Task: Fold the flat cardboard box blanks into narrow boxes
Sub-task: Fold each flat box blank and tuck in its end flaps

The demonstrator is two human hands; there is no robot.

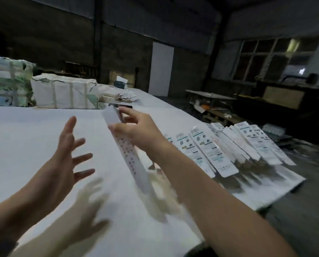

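Note:
My right hand (138, 130) grips a long narrow white cardboard box (129, 154) near its far end, holding it above the white table (25, 138); its near end is blurred. My left hand (69, 156) hovers to the left of the box with fingers spread, holding nothing. A blurred ghost of a hand shows below it. Several folded narrow boxes (229, 145) with printed labels lie in an overlapping row on the table to the right.
Wrapped bundles (64, 91) and a greenish one (8, 82) stand at the table's far left. A heap of small cardboard pieces (123, 97) lies behind them. The table's right edge (277, 197) drops to a dark floor; benches and a window stand far right.

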